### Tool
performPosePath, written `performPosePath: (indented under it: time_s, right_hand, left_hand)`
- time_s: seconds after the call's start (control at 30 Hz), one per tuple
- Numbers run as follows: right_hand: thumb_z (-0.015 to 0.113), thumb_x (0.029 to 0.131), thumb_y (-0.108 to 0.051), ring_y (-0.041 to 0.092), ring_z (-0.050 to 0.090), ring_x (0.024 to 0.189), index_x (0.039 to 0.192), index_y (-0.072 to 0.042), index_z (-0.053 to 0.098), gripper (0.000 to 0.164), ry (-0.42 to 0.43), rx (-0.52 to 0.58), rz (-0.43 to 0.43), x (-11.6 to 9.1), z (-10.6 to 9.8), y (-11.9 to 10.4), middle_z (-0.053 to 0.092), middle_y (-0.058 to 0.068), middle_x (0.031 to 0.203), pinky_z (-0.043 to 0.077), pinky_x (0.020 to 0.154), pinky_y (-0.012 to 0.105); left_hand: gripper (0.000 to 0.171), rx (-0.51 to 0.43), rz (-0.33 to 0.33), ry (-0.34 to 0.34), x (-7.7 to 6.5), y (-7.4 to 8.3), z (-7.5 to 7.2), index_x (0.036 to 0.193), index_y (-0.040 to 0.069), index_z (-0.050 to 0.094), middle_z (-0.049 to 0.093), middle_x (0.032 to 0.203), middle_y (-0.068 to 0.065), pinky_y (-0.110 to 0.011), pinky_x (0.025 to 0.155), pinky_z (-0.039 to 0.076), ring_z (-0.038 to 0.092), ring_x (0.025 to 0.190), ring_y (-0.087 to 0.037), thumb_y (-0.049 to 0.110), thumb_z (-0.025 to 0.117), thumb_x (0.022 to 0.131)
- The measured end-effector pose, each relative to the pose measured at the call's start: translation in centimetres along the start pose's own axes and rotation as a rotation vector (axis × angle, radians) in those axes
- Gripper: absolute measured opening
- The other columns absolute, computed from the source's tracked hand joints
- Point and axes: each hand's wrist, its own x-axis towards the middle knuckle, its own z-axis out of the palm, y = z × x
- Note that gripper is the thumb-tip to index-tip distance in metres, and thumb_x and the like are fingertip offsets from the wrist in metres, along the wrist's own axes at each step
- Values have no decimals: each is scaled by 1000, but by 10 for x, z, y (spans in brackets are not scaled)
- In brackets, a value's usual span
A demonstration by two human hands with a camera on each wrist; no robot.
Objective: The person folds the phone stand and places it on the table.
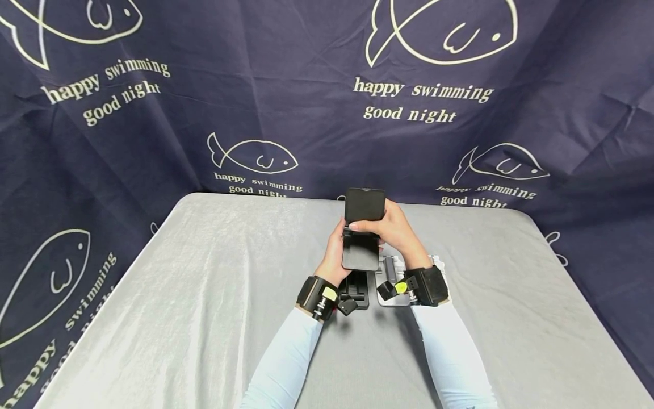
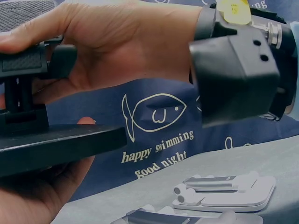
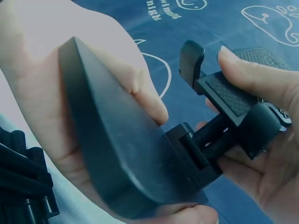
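Observation:
Both hands hold a black folding phone stand up over the table. My left hand grips its flat base from the side and below, as the right wrist view shows. Around the upper cradle, my right hand is wrapped, its thumb across the textured pad. A hinged double-post arm joins cradle and base, standing out from the base. Part of the base is hidden by the left hand.
On the grey-covered table, another black stand lies just below the hands. Silver-white folded stands lie beside it, partly behind the right wrist. A dark blue fish-print curtain hangs behind the table.

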Motion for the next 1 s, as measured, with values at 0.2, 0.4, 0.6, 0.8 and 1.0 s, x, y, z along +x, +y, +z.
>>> performPosePath:
  time_s: [0.2,0.4,0.6,0.8,1.0]
  right_hand:
    - [85,69,-15,20,61,88,118,-6,63,55,63,-24,28,1,3,-1,66,16,106,50,77,32]
    - [85,69,-17,22,63,86,114,-5,65,51,125,-60,31,5,6,3,68,16,105,50,79,34]
    - [85,68,-12,26,63,97,119,-7,64,55,174,-43,-16,7,9,4,67,14,113,49,88,37]
    - [84,69,-10,28,64,97,116,-7,65,51,209,-51,-31,10,11,7,67,15,110,50,87,39]
    - [83,69,-10,26,63,96,117,-6,65,51,206,-41,-23,10,11,7,67,15,109,49,88,39]
  left_hand:
    - [59,1,-2,35,1,0,0,130,22,52,68,93,4,-28,70,52,64,79,-11,64,33,93]
    - [58,-35,31,1,1,1,1,136,22,47,68,94,5,-28,69,53,65,80,-11,59,26,98]
    - [51,-56,44,-10,0,1,2,133,24,48,67,95,7,-28,69,53,65,80,-10,55,25,99]
    - [52,-14,48,22,-1,-1,2,139,25,42,65,100,8,-27,72,52,63,85,-8,55,25,100]
    - [56,15,46,29,0,-2,2,140,23,41,64,102,7,-27,75,51,62,87,-8,57,24,99]
